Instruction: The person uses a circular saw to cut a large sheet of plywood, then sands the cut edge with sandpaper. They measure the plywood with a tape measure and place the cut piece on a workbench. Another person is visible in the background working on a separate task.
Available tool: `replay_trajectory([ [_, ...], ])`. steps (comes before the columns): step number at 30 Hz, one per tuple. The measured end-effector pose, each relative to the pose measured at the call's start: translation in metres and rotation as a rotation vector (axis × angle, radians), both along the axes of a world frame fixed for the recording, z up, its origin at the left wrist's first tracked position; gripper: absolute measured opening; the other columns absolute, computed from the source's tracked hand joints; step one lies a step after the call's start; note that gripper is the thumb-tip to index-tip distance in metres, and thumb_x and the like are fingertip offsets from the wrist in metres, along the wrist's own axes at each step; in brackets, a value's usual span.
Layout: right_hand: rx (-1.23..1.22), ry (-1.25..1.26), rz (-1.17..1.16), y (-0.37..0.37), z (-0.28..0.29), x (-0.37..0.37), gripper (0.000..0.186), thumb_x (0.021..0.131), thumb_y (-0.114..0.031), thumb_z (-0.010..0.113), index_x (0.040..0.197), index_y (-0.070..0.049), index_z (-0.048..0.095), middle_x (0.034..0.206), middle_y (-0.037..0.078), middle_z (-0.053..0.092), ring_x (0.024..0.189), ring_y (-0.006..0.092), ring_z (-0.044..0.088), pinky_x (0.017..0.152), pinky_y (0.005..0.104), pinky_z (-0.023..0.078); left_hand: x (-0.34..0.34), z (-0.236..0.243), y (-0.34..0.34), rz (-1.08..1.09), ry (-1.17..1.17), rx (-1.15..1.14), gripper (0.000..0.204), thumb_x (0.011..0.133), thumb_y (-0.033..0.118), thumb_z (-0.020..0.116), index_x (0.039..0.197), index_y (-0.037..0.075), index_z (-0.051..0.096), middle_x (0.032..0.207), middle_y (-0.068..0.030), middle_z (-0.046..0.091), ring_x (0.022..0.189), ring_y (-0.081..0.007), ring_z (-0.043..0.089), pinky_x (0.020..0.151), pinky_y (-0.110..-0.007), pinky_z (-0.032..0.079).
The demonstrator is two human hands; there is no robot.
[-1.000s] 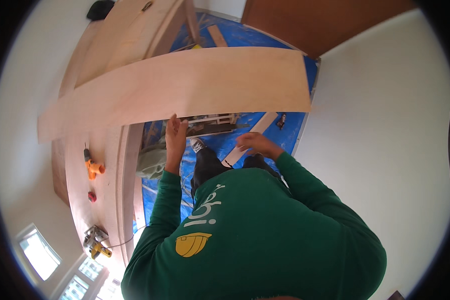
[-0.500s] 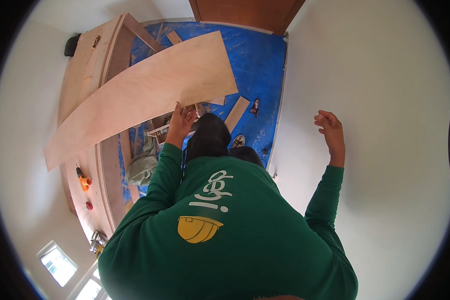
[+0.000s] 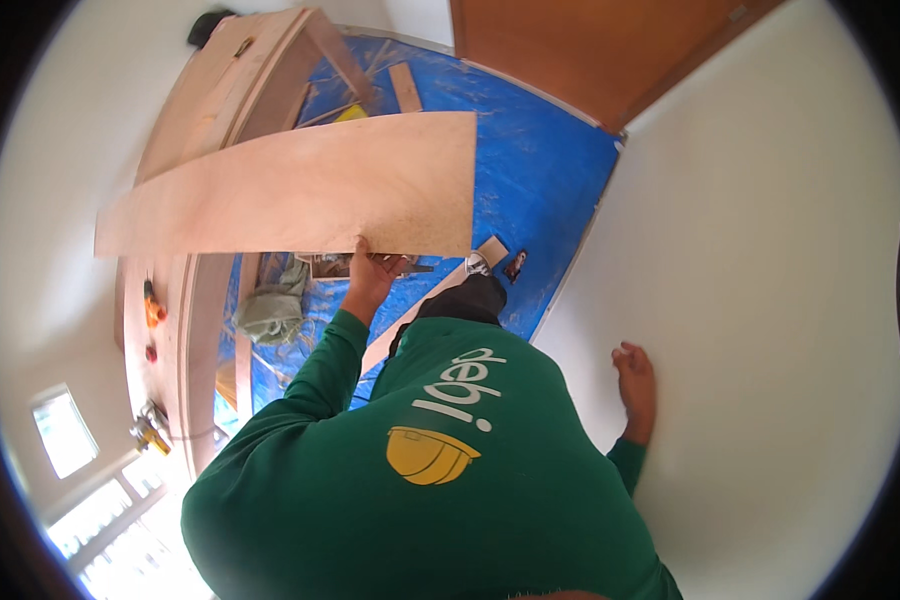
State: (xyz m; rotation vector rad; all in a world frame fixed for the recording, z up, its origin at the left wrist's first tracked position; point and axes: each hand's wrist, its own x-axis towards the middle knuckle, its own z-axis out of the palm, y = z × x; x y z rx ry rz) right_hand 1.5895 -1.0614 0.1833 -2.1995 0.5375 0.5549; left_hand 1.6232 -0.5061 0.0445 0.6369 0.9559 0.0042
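Note:
A long pale plywood sheet (image 3: 300,190) lies across in front of me, its left part over the long wooden bench-like structure. My left hand (image 3: 370,280) grips its near edge toward the right end, with the thumb on top and the fingers beneath. Off to the right, my right hand (image 3: 635,385) is raised beside the white wall, empty, its fingers loosely bent and slightly apart. Under the sheet's near edge, an open wooden tool box (image 3: 328,266) is partly hidden.
The wooden structure (image 3: 175,330) carries an orange drill (image 3: 153,305) and a yellow power tool (image 3: 151,430). A blue tarp (image 3: 540,150) covers the floor, with a grey-green cloth bag (image 3: 270,312), planks (image 3: 405,88) and a small tool (image 3: 515,266). A brown door (image 3: 580,55) stands ahead.
The sheet has turned, its right end now lower and its left end higher in view, with my left hand still at its edge. My right hand has dropped lower. My body and view have shifted.

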Motion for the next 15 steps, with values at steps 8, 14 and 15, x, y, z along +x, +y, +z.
replay_trajectory([
  [8,0.138,0.339,-0.132,-0.018,-0.076,0.05,0.055,0.098,-0.045,0.071,0.134,-0.004,0.061,0.11,0.008,0.069,0.085,0.0201,0.062,0.073,0.0435,0.054,0.011,0.014,-0.031,0.181,-0.109,-0.041,0.064,0.111,0.062,0.038,0.148,0.011,0.051,0.14,-0.0118,0.063,0.127,-0.0305,0.063,0.108,-0.051,0.051],
  [14,0.041,0.296,0.377,-0.024,-0.117,0.158,0.046,0.097,-0.047,0.065,0.126,-0.011,0.066,0.101,0.002,0.064,0.089,0.0185,0.061,0.076,0.0423,0.05,0.008,0.018,-0.034,0.257,-0.095,0.028,0.058,0.111,0.058,0.043,0.146,0.013,0.053,0.136,-0.0111,0.065,0.118,-0.0276,0.066,0.101,-0.047,0.054],
  [15,0.014,0.37,0.349,-0.023,-0.123,0.181,0.044,0.098,-0.045,0.064,0.126,-0.011,0.067,0.101,0.002,0.064,0.09,0.0187,0.062,0.077,0.0425,0.05,0.008,0.02,-0.036,0.275,-0.058,0.05,0.056,0.111,0.057,0.044,0.145,0.013,0.053,0.135,-0.011,0.065,0.117,-0.027,0.066,0.1,-0.046,0.054],
])
